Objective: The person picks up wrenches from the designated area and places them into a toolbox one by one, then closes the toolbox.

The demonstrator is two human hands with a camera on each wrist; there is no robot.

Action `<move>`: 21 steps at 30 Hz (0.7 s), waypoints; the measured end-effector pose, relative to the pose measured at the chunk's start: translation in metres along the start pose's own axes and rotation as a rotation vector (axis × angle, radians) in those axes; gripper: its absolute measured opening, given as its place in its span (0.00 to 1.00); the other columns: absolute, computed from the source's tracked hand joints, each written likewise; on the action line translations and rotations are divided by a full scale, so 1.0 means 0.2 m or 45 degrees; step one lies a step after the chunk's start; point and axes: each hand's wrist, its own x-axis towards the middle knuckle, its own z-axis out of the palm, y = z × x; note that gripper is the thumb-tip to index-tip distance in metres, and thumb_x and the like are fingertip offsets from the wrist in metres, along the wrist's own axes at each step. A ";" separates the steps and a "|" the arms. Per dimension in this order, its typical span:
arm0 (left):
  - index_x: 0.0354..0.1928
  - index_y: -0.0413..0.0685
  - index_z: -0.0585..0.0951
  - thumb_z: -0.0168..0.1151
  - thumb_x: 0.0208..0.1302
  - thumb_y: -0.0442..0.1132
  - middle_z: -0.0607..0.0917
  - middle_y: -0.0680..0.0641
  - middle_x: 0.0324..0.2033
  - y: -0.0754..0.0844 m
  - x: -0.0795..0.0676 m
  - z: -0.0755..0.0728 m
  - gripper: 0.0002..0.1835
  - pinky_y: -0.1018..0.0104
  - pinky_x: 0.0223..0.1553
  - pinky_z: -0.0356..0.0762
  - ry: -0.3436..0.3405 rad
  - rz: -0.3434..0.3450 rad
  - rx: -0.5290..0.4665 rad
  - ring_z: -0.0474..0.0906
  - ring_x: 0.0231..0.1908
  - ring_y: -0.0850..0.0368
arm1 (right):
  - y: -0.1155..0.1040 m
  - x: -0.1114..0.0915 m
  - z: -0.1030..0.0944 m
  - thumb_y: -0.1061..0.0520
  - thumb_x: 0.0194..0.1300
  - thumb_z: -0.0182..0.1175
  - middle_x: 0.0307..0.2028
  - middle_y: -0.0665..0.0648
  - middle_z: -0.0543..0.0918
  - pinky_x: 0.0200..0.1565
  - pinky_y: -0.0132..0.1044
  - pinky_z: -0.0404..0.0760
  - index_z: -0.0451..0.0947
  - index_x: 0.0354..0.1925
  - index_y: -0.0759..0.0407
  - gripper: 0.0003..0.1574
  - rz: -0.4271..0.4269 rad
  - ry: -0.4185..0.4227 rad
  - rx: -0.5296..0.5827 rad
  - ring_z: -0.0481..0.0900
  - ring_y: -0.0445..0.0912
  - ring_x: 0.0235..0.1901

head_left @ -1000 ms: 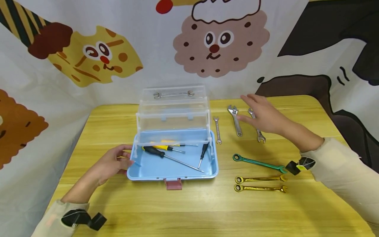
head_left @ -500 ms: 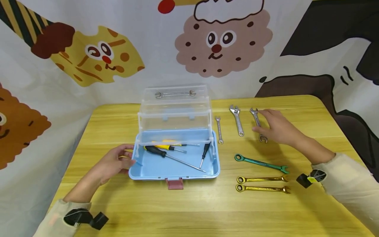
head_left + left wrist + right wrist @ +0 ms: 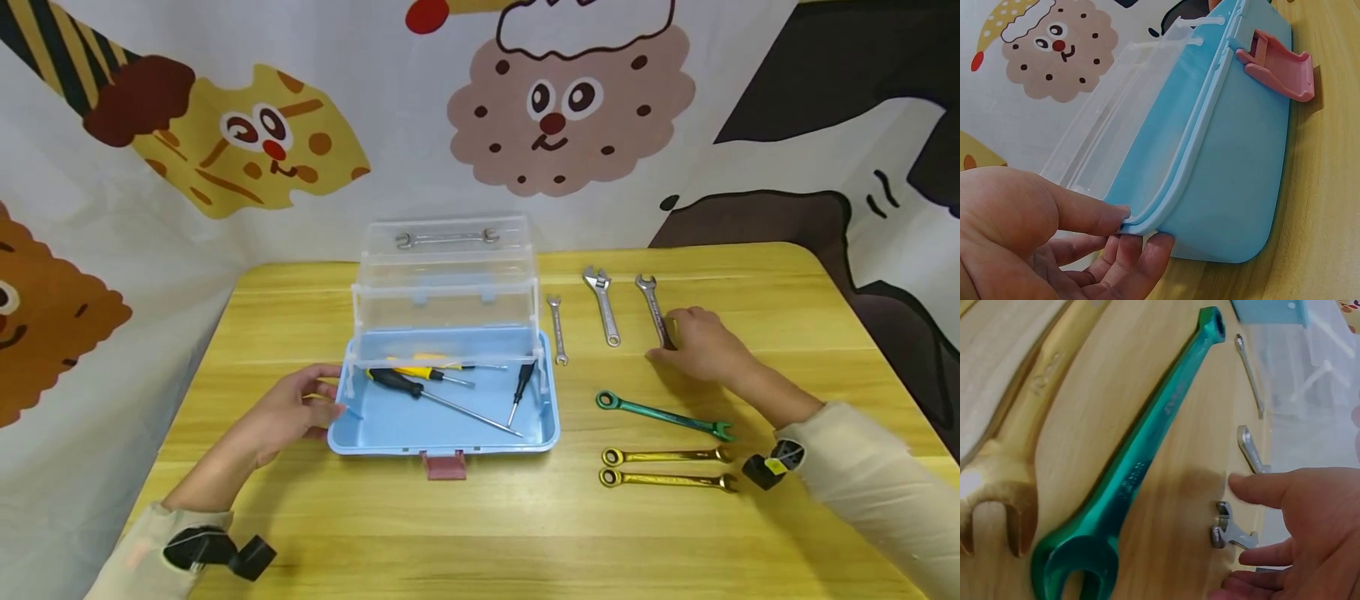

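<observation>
My left hand pinches the left rim of a light blue toolbox, thumb on top and fingers beneath in the left wrist view. My right hand is over the near end of a silver open-end wrench. In the right wrist view, thumb and fingers stand apart on either side of that wrench's jaw end. To its left lie an adjustable wrench and a small silver wrench. Inside the box are a long black screwdriver, a small black one and yellow-handled ones.
A green ratchet wrench and two gold ratchet wrenches lie nearer on the wooden table. The box's clear tiered trays stand raised, a double-ended wrench in the top one. A pink latch hangs in front.
My right hand has come from above the adjustable wrench to the right and down, onto the near end of the silver open-end wrench. My left hand stays at the toolbox rim.
</observation>
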 end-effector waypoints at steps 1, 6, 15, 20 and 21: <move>0.73 0.30 0.59 0.58 0.70 0.26 0.73 0.34 0.51 0.00 0.00 0.00 0.33 0.58 0.38 0.85 0.000 0.001 -0.002 0.78 0.42 0.47 | 0.00 -0.01 0.00 0.49 0.65 0.69 0.48 0.79 0.74 0.43 0.61 0.75 0.70 0.55 0.80 0.38 0.006 0.000 -0.003 0.71 0.73 0.51; 0.73 0.30 0.59 0.59 0.70 0.26 0.73 0.35 0.50 0.00 0.00 0.00 0.33 0.59 0.37 0.84 -0.005 0.009 -0.008 0.77 0.42 0.47 | 0.01 -0.02 0.01 0.54 0.66 0.67 0.46 0.77 0.71 0.39 0.57 0.74 0.69 0.53 0.80 0.32 0.033 0.000 0.024 0.71 0.67 0.44; 0.73 0.30 0.60 0.58 0.70 0.26 0.73 0.35 0.50 -0.01 0.00 0.00 0.32 0.59 0.37 0.84 0.001 0.007 -0.008 0.77 0.41 0.47 | 0.05 0.02 -0.05 0.56 0.65 0.55 0.16 0.51 0.66 0.19 0.36 0.61 0.73 0.17 0.55 0.18 0.218 -0.168 0.072 0.63 0.45 0.17; 0.73 0.30 0.60 0.58 0.70 0.27 0.72 0.35 0.50 -0.01 0.00 0.00 0.32 0.59 0.37 0.84 0.001 0.008 -0.013 0.77 0.41 0.48 | 0.10 0.05 -0.08 0.48 0.70 0.54 0.13 0.48 0.65 0.20 0.34 0.60 0.72 0.15 0.53 0.26 0.214 -0.261 0.070 0.60 0.42 0.15; 0.73 0.30 0.60 0.58 0.70 0.27 0.72 0.35 0.50 -0.01 0.00 0.00 0.32 0.59 0.37 0.84 0.001 0.007 -0.013 0.77 0.41 0.48 | 0.10 0.05 -0.08 0.47 0.70 0.54 0.13 0.48 0.65 0.20 0.34 0.60 0.73 0.15 0.53 0.27 0.208 -0.274 0.078 0.59 0.42 0.15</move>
